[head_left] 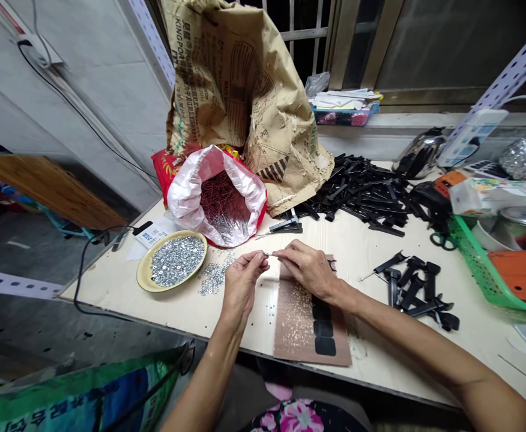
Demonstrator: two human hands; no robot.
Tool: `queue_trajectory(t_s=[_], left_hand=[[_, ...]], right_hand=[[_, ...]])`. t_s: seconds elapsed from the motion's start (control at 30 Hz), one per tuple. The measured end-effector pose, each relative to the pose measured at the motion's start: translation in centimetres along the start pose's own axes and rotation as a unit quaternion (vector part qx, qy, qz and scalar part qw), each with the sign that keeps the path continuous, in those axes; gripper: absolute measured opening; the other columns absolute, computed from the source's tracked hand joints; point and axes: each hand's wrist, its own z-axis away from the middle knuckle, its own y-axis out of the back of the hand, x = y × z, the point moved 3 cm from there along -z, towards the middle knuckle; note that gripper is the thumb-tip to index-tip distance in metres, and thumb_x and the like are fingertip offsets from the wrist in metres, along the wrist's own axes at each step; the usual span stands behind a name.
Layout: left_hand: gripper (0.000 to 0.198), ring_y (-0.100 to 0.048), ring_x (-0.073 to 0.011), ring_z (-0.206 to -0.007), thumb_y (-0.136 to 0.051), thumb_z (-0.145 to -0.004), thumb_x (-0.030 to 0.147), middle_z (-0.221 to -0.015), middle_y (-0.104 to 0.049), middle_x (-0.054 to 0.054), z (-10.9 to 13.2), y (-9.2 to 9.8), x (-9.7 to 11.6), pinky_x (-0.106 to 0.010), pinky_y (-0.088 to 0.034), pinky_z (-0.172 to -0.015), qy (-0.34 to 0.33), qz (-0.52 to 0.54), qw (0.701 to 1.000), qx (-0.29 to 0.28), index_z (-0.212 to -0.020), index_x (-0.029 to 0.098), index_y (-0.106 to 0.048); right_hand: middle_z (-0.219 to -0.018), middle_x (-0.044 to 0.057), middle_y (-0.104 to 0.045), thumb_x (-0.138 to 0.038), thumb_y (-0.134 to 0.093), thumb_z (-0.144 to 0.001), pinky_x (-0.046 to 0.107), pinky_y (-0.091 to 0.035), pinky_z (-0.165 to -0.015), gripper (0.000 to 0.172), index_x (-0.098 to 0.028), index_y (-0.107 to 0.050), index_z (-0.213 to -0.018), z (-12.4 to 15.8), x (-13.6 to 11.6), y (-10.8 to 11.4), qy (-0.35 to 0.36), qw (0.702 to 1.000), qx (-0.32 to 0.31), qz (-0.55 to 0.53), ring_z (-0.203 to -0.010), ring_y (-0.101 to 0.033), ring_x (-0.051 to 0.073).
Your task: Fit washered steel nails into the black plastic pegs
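Note:
My left hand [244, 275] and my right hand [307, 268] meet over the middle of the table, both closed in a pinch. Between their fingertips runs a thin metal pin [268, 254]; whether a washer sits on it is too small to tell. Left of my left hand, loose washers [215, 275] lie scattered beside a yellow bowl [143, 281] heaped with washers [177, 261]. Behind my hands, a white-lined red bag [184, 201] gapes open, full of long thin metal pins [224, 207]. Below my right hand lies a brown board [292, 336] with black square pads [323, 329].
Black plastic parts [366, 189] form a large pile at the back, and a smaller group [414, 288] lies to the right. A big paper sack [285, 126] stands behind the red bag. A green basket [479, 258], scissors [443, 241] and a kettle [420, 153] occupy the right side.

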Motion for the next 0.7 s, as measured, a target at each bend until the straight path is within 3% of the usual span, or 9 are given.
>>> queue_trajectory(t_s=[0.27,0.7], left_hand=[[0.025,-0.060,-0.0093,-0.063,-0.080,-0.060,0.023,-0.072,-0.067,-0.001,0.4,-1.0,-0.7,-0.027,-0.050,-0.071,-0.012,-0.036,0.999,-0.018,-0.078,0.011,-0.069],[0.029,-0.060,-0.0084,-0.062,-0.080,-0.062,0.026,-0.073,-0.067,-0.001,-0.5,-1.7,-2.0,-0.024,-0.050,-0.068,0.014,-0.086,0.994,-0.066,-0.086,0.013,-0.070]], right_hand=[[-0.093,0.002,-0.061,-0.028,-0.044,-0.096,0.020,-0.037,-0.056,0.023,-0.025,-0.065,-0.106,0.9,0.5,0.8,-0.013,0.999,0.020,0.049,-0.082,-0.058,0.011],[-0.089,0.003,-0.064,-0.027,-0.047,-0.094,0.025,-0.035,-0.060,0.019,-0.022,-0.065,-0.098,1.9,1.4,1.1,-0.001,0.990,0.056,0.129,-0.084,-0.056,0.014]])
